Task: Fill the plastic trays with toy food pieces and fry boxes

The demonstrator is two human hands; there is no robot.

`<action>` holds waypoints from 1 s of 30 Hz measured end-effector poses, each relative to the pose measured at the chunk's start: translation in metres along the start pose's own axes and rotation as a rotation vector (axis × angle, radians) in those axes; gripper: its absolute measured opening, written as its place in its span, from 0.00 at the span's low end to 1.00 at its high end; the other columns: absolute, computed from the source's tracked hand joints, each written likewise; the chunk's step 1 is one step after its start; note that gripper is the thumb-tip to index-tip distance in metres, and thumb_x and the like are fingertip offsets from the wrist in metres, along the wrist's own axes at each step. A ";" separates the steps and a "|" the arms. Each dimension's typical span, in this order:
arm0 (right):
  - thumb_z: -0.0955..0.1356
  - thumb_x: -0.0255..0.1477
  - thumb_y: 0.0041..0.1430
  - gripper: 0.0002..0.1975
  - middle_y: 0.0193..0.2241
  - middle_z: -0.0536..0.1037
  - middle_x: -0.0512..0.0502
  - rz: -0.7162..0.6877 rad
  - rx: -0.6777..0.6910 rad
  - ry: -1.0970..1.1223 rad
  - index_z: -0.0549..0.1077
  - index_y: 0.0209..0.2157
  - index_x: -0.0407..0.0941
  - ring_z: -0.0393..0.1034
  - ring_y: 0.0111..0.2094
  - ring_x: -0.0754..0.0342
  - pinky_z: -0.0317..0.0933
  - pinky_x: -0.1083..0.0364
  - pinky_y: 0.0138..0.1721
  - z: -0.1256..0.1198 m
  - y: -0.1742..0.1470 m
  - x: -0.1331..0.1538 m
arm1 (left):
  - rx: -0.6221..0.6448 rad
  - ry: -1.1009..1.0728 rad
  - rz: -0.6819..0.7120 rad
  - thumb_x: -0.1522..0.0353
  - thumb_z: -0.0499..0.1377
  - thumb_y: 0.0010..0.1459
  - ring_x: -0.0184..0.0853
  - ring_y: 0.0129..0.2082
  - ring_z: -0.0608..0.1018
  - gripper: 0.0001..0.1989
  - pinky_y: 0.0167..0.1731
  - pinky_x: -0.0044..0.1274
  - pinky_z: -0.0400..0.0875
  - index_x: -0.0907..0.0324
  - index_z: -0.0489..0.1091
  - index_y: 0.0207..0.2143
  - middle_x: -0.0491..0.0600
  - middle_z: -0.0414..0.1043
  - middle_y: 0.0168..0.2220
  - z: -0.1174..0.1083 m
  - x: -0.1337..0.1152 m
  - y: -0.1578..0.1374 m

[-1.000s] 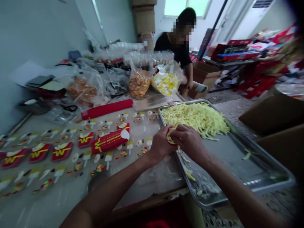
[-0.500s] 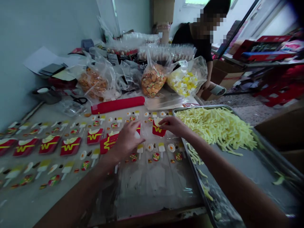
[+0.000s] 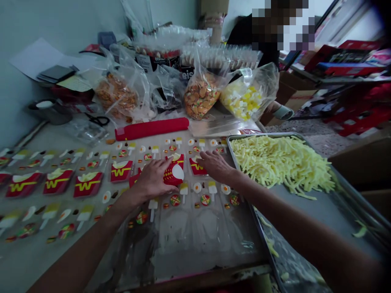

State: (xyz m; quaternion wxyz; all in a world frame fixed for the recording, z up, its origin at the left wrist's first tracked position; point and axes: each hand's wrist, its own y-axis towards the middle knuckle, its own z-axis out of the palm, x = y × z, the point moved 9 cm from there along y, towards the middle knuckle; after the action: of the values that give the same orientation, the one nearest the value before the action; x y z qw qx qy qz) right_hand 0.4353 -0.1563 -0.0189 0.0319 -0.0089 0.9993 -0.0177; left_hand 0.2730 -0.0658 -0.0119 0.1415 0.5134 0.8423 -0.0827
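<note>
My left hand (image 3: pixel 154 177) is closed around a small stack of red toy fries cartons (image 3: pixel 173 176), each with a yellow W. The end one shows a white rounded face to the right. My right hand (image 3: pixel 217 166) has its fingers stretched and apart, the tips on a red fries carton (image 3: pixel 196 167) that lies in a clear blister tray (image 3: pixel 207 228). Part of that carton is hidden under the fingers. Just left of it, another carton with pale fries (image 3: pixel 177 157) sits behind the stack. Several filled cartons (image 3: pixel 88 183) lie in the trays further left.
A metal tray (image 3: pixel 301 217) heaped with pale yellow toy fries (image 3: pixel 281 162) stands on the right. Behind the blister trays lie a red roll (image 3: pixel 152 128) and bags of small orange pieces (image 3: pixel 201 97) and yellow-white pieces (image 3: pixel 242 99). A person (image 3: pixel 269 53) sits at the back.
My right hand's carton has gone from held and tilted to lying in the tray, and its fingers have spread. My left hand now shows the carton stack turned toward the right.
</note>
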 end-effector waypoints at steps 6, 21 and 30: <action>0.65 0.23 0.68 0.19 0.48 0.78 0.39 0.246 -0.164 0.275 0.73 0.59 0.43 0.72 0.45 0.49 0.61 0.54 0.44 -0.024 -0.007 -0.007 | -0.075 -0.064 0.044 0.53 0.70 0.46 0.49 0.59 0.72 0.42 0.60 0.39 0.64 0.56 0.67 0.62 0.58 0.71 0.60 -0.008 0.000 0.001; 0.67 0.40 0.65 0.14 0.33 0.83 0.48 0.592 -0.223 0.768 0.81 0.37 0.46 0.71 0.33 0.53 0.52 0.55 0.30 -0.022 -0.023 0.029 | -0.096 0.103 0.283 0.55 0.63 0.54 0.46 0.57 0.73 0.33 0.58 0.35 0.66 0.51 0.63 0.61 0.53 0.72 0.58 -0.022 -0.029 0.030; 0.62 0.37 0.66 0.15 0.38 0.83 0.51 0.635 -0.264 0.705 0.79 0.42 0.50 0.70 0.36 0.53 0.48 0.55 0.30 -0.046 -0.044 -0.006 | -0.152 0.106 0.407 0.55 0.62 0.52 0.44 0.53 0.74 0.31 0.57 0.33 0.66 0.45 0.63 0.59 0.47 0.73 0.55 -0.023 -0.097 0.078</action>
State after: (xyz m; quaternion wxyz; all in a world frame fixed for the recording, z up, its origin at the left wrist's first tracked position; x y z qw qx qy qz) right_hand 0.4393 -0.1983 0.0293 -0.3057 0.2987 0.8964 0.1178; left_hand 0.3801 -0.1049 0.0419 0.1490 0.6645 0.7313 0.0384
